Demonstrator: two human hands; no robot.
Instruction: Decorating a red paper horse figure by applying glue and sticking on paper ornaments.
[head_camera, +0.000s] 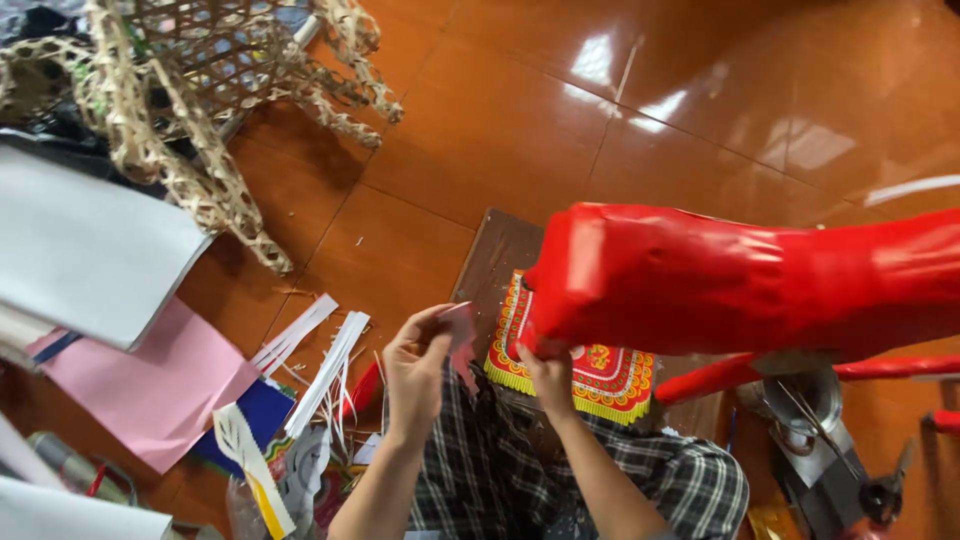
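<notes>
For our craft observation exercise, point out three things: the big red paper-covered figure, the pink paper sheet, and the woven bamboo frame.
red paper-covered figure (720, 275): head view, on the middle of its glossy body.
pink paper sheet (150, 385): head view, on its bare centre.
woven bamboo frame (200, 170): head view, on a lattice strip.

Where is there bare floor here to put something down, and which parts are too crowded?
Free: the glossy brown tile floor between the woven bamboo frame and the red paper-covered figure. Crowded: the lower left, with the pink sheet, grey sheet and white paper strips. The left hand and right hand work by the small board.
</notes>
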